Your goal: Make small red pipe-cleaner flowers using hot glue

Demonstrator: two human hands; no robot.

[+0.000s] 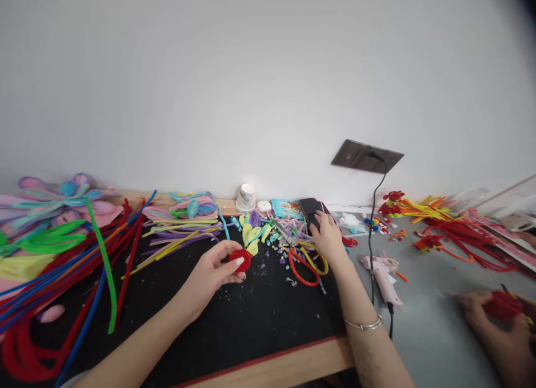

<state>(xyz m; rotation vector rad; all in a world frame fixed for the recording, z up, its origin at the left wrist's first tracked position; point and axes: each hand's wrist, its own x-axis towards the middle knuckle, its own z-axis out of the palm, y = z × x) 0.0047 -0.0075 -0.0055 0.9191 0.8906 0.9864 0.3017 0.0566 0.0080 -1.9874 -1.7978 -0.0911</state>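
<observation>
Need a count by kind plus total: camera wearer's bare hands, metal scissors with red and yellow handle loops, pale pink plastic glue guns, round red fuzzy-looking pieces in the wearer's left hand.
Wearer's hands: 2 (left hand, right hand)
Scissors: 1
Glue gun: 1
Red piece in the left hand: 1
Total: 5
</observation>
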